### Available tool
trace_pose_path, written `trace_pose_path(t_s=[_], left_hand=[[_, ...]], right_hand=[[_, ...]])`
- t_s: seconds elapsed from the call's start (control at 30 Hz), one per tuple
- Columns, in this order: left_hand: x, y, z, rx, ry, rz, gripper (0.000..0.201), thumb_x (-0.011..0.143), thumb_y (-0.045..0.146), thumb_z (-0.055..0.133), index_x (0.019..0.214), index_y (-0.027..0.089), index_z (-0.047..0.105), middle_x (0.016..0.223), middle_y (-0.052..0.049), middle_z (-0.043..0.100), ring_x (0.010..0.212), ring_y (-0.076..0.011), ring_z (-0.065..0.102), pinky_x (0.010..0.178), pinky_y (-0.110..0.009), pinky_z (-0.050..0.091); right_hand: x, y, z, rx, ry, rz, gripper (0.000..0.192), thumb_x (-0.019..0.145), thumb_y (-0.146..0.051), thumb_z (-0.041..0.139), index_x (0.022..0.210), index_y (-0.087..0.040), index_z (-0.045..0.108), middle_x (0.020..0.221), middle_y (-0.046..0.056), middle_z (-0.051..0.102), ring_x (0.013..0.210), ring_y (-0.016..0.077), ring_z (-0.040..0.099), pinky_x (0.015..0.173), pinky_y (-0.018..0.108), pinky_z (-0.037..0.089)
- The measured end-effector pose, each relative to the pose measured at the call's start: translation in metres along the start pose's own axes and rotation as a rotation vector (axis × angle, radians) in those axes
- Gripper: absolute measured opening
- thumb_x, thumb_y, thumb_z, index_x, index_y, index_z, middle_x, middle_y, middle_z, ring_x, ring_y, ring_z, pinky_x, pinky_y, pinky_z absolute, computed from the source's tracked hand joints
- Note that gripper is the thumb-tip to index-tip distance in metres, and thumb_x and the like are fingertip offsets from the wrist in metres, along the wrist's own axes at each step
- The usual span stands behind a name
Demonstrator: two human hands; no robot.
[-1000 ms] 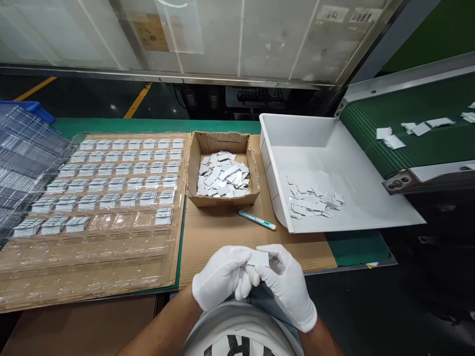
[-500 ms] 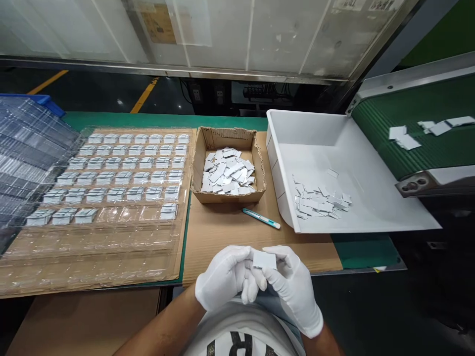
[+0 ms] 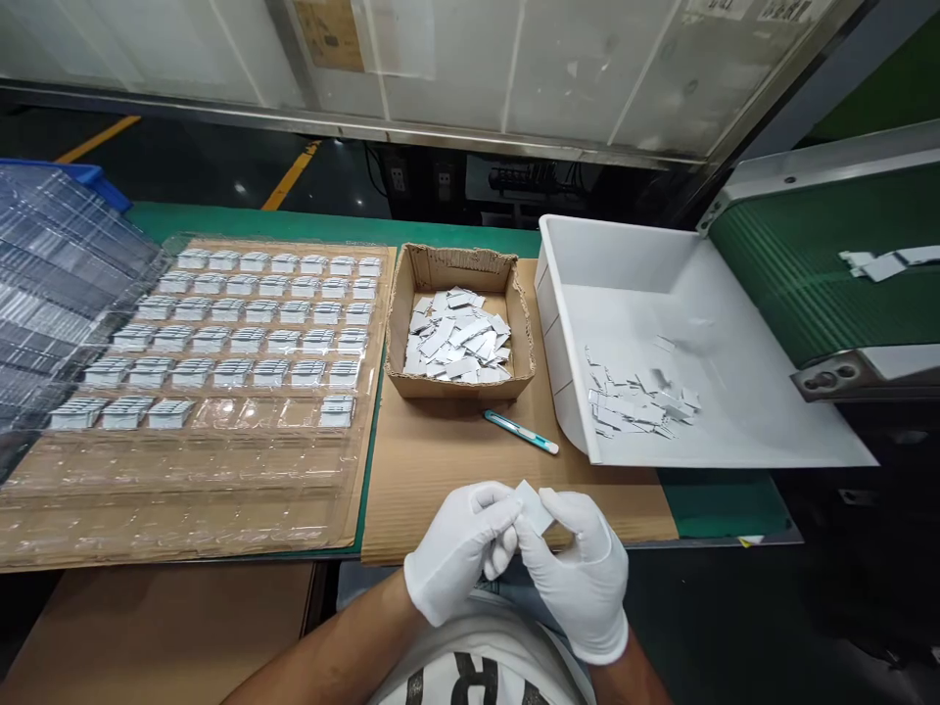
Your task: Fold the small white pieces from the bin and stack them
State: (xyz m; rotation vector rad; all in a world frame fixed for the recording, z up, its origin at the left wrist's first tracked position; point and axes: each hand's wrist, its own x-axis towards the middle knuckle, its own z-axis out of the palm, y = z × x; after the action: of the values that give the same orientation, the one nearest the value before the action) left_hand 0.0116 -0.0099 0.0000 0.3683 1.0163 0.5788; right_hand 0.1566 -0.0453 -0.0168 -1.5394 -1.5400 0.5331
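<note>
Four rows of the clear plastic blister tray (image 3: 183, 460) look filled, the fifth partly, as I see my white-gloved left hand (image 3: 459, 548) and right hand (image 3: 580, 573) pinch one small white rectangular card (image 3: 534, 504) between closed fingers.

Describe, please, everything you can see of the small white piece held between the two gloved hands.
The small white piece is a thin, flat, roughly rectangular tab, pale grey-white, like the loose pieces in the cardboard box; its material cannot be told for sure. It is held tilted, one corner pointing up, above the near edge of the cardboard sheet. The left hand pinches its left side and the right hand its right side, both in white gloves. Its lower part is hidden by the fingertips.
</note>
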Motion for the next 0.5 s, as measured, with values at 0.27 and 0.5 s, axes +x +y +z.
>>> trace_pose_path(t_s=[0.27,0.5], left_hand=[[0.004,0.022,-0.007,0.281,-0.094,-0.056,0.045,0.074,0.057,0.064,0.061,0.015,0.054,0.047,0.003,0.056,0.033,-0.0052,0.043,0.033,-0.016,0.031],[0.006,0.022,-0.001,0.395,-0.057,-0.019,0.032,0.076,0.041,0.063,0.058,0.017,0.052,0.044,0.005,0.054,0.031,-0.0053,0.042,0.031,-0.017,0.029]], right_hand=[[0.014,-0.026,-0.008,0.432,-0.290,0.685,0.018,0.080,-0.035,0.070,0.087,-0.019,0.067,0.069,0.002,0.071,0.062,0.0158,0.067,0.058,0.026,0.056],[0.012,-0.023,0.002,0.636,-0.254,0.873,0.030,0.069,-0.036,0.077,0.089,-0.018,0.064,0.059,-0.001,0.066,0.049,0.0126,0.061,0.046,0.022,0.052]])
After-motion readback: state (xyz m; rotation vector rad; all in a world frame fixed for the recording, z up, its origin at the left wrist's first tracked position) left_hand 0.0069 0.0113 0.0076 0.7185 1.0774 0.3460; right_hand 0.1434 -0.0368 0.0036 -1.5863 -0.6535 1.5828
